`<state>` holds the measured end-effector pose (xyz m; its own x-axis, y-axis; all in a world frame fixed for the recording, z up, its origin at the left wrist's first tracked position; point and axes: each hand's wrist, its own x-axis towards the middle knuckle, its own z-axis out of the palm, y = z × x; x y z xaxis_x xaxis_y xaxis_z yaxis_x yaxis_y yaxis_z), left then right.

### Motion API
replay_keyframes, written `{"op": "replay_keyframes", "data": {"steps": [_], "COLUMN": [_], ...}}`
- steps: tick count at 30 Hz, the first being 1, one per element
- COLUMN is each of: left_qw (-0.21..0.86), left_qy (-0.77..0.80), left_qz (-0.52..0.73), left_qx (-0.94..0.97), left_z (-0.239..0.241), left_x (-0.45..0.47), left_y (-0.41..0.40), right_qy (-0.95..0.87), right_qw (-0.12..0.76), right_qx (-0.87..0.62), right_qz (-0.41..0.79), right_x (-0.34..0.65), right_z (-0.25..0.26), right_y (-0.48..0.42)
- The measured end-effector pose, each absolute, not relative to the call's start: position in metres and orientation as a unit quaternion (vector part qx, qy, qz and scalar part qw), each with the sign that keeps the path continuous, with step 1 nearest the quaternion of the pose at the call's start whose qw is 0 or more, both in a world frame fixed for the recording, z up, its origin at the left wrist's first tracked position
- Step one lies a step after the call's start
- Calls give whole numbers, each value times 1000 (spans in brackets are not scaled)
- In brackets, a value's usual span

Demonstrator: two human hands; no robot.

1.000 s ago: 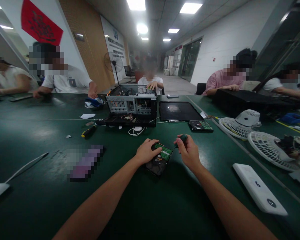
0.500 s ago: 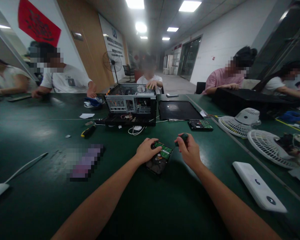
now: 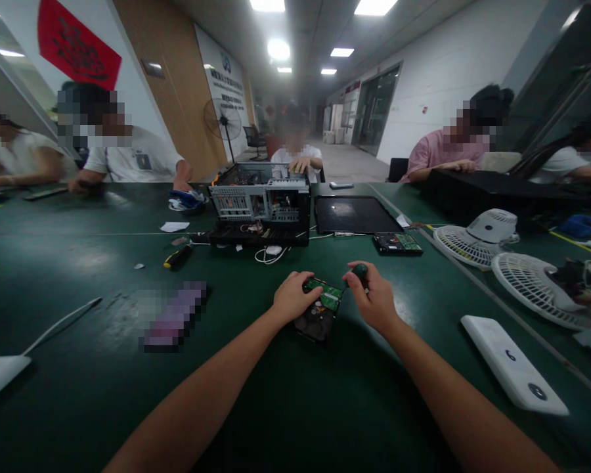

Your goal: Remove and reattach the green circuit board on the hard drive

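My left hand (image 3: 296, 295) grips a hard drive (image 3: 318, 322) by its upper left side, thumb across the green circuit board. The drive's board side faces up, and its dark metal part points toward me. In my right hand (image 3: 374, 295) is a screwdriver with a dark green rounded handle (image 3: 358, 272). Its shaft points down and left at the drive's right edge; I cannot tell whether the tip touches a screw. A second hard drive (image 3: 398, 244) lies farther back to the right.
An opened computer case (image 3: 261, 203) stands ahead, a person's hand over it. Beside it lies a black panel (image 3: 357, 214). A yellow-black screwdriver (image 3: 177, 257) and a blurred phone-like object (image 3: 175, 315) are left. At right are white fan parts (image 3: 536, 289) and a white power bank (image 3: 515, 364).
The view has shifted slightly, so things sit a little differently in the picture. My hands keep the same hold on the hard drive and screwdriver.
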<state>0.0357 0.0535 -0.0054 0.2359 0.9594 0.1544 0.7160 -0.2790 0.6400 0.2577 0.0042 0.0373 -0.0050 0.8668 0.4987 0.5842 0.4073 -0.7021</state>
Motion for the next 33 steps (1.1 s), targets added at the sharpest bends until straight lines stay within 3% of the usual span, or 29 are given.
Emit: {"op": "replay_keyframes", "data": {"steps": [11,21,28,33], "left_qw": [225,333,309,310], "left_qy": [499,467,473,468], "left_qz": [285,317,321,334], "left_qx": [787,755,760,757], "left_z": [-2,-12,-11,-13], "left_x": [29,18,21,22], "left_y": [59,73,70,69], "right_qy": [-704,-741,-709,-750], "right_qw": [459,496,503,488], "right_qx": [-536,-445,-493,-446], "right_qz": [77,77,31,13], "right_x": [260,264,264,265], "right_z": [41,38,34,42], "right_y": [4,6,7,4]}}
